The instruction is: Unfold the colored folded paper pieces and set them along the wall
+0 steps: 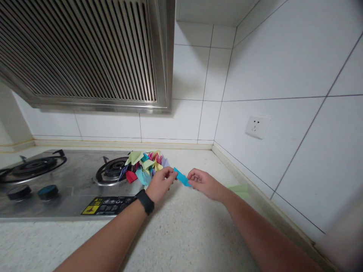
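Observation:
A small folded piece of bright blue paper (pixel 182 177) is held between both hands, just above the speckled countertop (pixel 181 230). My left hand (pixel 163 181) pinches its upper left end between thumb and fingers, and a black watch sits on that wrist. At the lower right end, my right hand (pixel 204 183) pinches the paper in the same way. Left of my hands lies a heap of folded coloured papers (pixel 147 164), in yellow, red, pink, light blue and lilac, partly over the stove's edge.
A gas stove (pixel 76 192) with burners and knobs takes up the left. Above it hangs a metal range hood (pixel 85 56). Pale green paper (pixel 239 190) lies beyond my right forearm, near the tiled wall. A white socket (pixel 258 127) is on the right wall.

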The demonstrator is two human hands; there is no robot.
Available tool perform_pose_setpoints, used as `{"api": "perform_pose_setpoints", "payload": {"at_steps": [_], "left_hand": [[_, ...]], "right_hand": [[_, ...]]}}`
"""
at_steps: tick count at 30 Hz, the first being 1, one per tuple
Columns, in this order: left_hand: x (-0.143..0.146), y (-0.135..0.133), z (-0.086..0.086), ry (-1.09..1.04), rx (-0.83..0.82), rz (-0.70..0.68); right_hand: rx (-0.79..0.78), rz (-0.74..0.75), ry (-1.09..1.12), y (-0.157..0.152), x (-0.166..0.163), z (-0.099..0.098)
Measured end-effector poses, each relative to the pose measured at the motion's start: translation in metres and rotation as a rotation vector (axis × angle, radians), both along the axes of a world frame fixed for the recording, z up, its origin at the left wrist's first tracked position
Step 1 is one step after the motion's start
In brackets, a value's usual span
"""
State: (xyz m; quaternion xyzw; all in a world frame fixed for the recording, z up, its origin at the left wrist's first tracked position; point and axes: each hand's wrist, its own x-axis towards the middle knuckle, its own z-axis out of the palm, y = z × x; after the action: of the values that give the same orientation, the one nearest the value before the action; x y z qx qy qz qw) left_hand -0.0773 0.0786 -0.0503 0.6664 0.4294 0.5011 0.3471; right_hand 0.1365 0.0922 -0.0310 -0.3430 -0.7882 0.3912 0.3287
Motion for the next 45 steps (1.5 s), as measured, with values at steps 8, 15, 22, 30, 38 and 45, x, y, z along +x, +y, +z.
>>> {"api": "perform_pose_setpoints", "payload": {"at_steps": [8, 15, 22, 30, 38, 45], "left_hand": [[0.001, 0.0, 0.004, -0.185, -0.101, -0.018], [0.0, 0.001, 0.005, -0.202, -0.114, 0.003], [-0.002, 0.003, 0.003, -0.181, -0.136, 0.03], [-0.001, 0.0, 0.006, -0.231, -0.237, 0.014], [-0.002, 0.0, 0.005, -0.233, -0.295, 0.019], [0.0, 0.001, 0.0, -0.143, -0.356, -0.016]], "right_hand": [[-0.027, -0.027, 0.012, 0.004, 0.008, 0.004], [-0.041, -0.014, -0.026, 0.007, 0.01, 0.002], [-0.047, -0.04, -0.009, 0.011, 0.012, 0.001], [-0.144, -0.027, 0.101, 0.016, 0.016, -0.001], [-0.107, -0.033, 0.076, 0.017, 0.017, 0.0], [0.338, -0.35, -0.259, 0.037, 0.058, 0.014]]}}
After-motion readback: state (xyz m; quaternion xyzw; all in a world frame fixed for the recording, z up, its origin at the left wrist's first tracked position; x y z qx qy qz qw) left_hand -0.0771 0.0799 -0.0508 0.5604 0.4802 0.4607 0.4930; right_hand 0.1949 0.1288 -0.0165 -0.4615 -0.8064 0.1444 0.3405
